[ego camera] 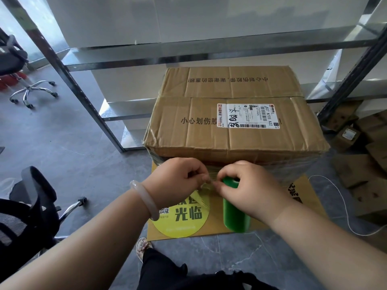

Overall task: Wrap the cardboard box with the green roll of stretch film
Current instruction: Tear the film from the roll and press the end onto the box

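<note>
1. Film (206, 182) runs as a thin, twisted strand between the two hands, close to the front face of the cardboard box (230, 130).
2. Left hand (178, 181) pinches this strand with curled fingers. Right hand (249, 185) is closed around the top of the green roll (234, 214), which stands upright on a flat cardboard sheet (213, 226), just in front of the box.
3. Front face and lower corners of the box look shiny, so I judge that some turns of film are already around the sides. Top of the box, with its shipping label (248, 116), looks bare.
4. What is left, I think, is to fix or cut the strand, and maybe to make more turns.
5. Hands hide the place where the strand meets the box, so I cannot tell if it is attached or torn. Back side of the box is not visible.
</note>
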A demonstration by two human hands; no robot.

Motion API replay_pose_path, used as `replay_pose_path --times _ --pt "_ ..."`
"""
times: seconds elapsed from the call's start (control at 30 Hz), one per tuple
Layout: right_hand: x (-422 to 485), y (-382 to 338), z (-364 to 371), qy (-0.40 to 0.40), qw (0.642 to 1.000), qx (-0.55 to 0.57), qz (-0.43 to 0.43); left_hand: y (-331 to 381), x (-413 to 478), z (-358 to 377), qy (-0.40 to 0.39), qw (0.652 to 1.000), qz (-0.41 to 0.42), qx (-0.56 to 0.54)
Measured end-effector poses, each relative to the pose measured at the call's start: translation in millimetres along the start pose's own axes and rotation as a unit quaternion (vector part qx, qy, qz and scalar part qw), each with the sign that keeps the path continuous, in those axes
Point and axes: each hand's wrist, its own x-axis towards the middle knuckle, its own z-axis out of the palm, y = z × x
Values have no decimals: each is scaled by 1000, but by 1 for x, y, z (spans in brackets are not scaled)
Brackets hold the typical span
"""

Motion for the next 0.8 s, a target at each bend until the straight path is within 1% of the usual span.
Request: replay_pose_path --times 0.1,0.17,0.33,0.43,0.53,0.57,0.8 --pt "2 -9 3 -18 999 -20 -32 -4 -1 3 5 1000 -16 -12" --pt "5 -11 2 -37 999 -11 -30 -7 -1 2 7 999 -24 -25" --pt "12 -7 -10 -95 991 93 -18 -8 0 -1 9 997 -27 -67" --pt "13 -6 -7 -84 991 104 0 -8 1 -1 11 996 -22 -90" --pt "13 -8 0 -68 997 42 -7 -10 2 -1 9 996 -17 -92" --pt "13 -8 2 -66 997 36 -13 -10 2 0 11 996 -16 -88" --pt "5 1 8 -33 992 93 -80 -11 2 18 73 997 8 -27"
